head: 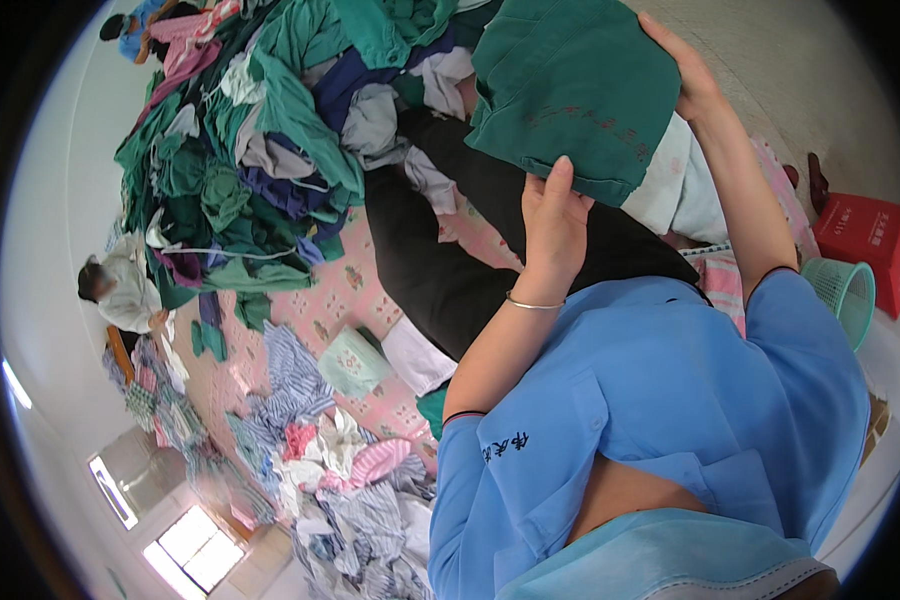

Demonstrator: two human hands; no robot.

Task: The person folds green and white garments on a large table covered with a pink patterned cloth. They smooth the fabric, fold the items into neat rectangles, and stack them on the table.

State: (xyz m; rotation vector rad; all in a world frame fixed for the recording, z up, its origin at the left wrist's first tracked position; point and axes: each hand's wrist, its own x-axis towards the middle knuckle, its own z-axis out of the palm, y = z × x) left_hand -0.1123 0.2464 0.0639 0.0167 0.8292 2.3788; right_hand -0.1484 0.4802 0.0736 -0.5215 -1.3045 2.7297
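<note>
A folded dark green cloth garment [577, 90] with red writing is held up in front of me, above my black-trousered legs. My left hand [559, 214], with a bangle at the wrist, grips its near edge, thumb on top and fingers mostly hidden underneath. At the right side edge, my right hand [686, 71] holds the same garment, its fingers partly behind the cloth. Beyond my legs rises a large heap of crumpled green, purple and grey garments [225, 180]. A folded pale green cloth [354, 361] and a folded white cloth [416, 356] lie to my left.
Pink patterned sheeting [307, 319] covers the floor. Striped clothes [375, 517] are heaped at left. To my right stand a mint mesh basket [844, 296] and a red box [866, 247], near folded white cloths [679, 184]. Two other people [124, 289] sit by piles farther off.
</note>
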